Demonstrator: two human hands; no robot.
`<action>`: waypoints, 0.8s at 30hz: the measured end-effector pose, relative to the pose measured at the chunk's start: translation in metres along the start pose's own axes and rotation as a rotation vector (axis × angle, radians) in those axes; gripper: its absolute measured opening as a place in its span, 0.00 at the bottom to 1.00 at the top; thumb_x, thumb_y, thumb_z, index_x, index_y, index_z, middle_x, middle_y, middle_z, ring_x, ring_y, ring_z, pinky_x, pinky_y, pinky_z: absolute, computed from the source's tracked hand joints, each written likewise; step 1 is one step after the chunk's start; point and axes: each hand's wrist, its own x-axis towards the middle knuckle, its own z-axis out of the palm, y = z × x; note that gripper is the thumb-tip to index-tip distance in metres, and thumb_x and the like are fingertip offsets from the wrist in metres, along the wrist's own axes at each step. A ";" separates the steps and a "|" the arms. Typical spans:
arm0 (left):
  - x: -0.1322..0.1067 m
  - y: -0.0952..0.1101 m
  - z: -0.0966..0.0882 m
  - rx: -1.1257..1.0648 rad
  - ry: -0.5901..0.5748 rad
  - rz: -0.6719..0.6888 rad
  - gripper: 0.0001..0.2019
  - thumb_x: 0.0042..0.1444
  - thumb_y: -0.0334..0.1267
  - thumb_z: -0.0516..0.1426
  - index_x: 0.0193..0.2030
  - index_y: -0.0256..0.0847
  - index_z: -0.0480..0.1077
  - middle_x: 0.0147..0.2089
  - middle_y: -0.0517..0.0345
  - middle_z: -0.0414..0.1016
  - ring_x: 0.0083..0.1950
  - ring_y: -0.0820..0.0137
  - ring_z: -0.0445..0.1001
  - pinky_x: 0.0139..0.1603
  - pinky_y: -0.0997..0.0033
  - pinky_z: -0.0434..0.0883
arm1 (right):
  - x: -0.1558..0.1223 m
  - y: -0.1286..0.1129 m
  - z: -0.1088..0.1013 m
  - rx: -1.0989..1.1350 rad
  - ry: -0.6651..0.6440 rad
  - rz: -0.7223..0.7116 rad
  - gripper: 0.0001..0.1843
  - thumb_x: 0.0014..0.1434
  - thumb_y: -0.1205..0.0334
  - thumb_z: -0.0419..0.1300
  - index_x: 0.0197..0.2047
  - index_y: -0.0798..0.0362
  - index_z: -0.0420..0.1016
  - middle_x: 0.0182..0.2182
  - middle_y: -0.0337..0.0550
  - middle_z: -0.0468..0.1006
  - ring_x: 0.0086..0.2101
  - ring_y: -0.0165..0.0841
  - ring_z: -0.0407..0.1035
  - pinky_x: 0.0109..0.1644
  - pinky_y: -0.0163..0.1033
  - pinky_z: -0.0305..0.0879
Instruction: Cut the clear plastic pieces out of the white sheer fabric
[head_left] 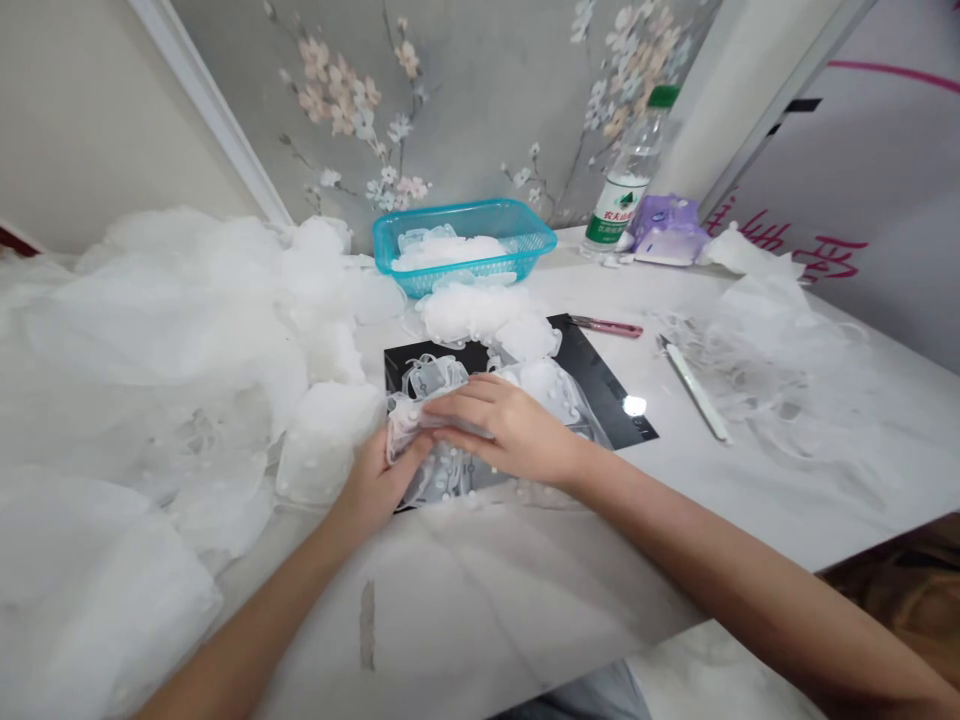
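White dotted sheer net fabric [409,425] lies center frame over black square mat [596,365], pinched between left hand [379,485] and right hand [510,430], close together. Light, soft, snag-prone; grip by gathered fold.

Both forearms are bare as far as the view reaches. The left forearm [240,630] and the right forearm [720,560] are slim and smooth, narrowing into the left hand [379,485] and the right hand [510,430], with slender fingers [469,400]. At the bottom edge shows a small patch of pale grey-blue clothing [577,698], too little to tell the garment.
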 end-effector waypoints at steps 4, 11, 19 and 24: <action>-0.002 0.003 0.001 0.110 -0.045 0.033 0.18 0.54 0.51 0.55 0.39 0.38 0.75 0.34 0.56 0.77 0.36 0.65 0.73 0.37 0.71 0.68 | -0.002 0.004 -0.001 -0.172 -0.018 0.001 0.13 0.66 0.65 0.47 0.40 0.57 0.72 0.32 0.46 0.78 0.33 0.33 0.70 0.42 0.39 0.65; -0.003 0.011 0.002 0.226 -0.090 0.050 0.18 0.57 0.49 0.52 0.40 0.40 0.76 0.28 0.60 0.73 0.25 0.72 0.64 0.27 0.74 0.60 | -0.001 0.015 -0.021 -0.097 0.470 0.370 0.09 0.64 0.63 0.48 0.38 0.53 0.69 0.33 0.44 0.75 0.34 0.32 0.70 0.37 0.38 0.66; 0.000 0.008 -0.003 0.021 -0.106 -0.025 0.11 0.53 0.44 0.54 0.30 0.40 0.71 0.29 0.59 0.70 0.33 0.68 0.68 0.35 0.72 0.64 | -0.039 0.097 -0.095 0.169 1.220 0.816 0.07 0.58 0.59 0.51 0.29 0.48 0.59 0.28 0.40 0.65 0.25 0.31 0.64 0.33 0.44 0.68; 0.001 0.005 -0.003 -0.203 -0.052 -0.075 0.10 0.54 0.46 0.55 0.31 0.41 0.67 0.30 0.61 0.69 0.33 0.69 0.69 0.36 0.72 0.65 | -0.049 0.106 -0.092 -0.384 1.241 0.718 0.16 0.64 0.51 0.39 0.36 0.49 0.62 0.29 0.44 0.63 0.31 0.38 0.65 0.35 0.48 0.64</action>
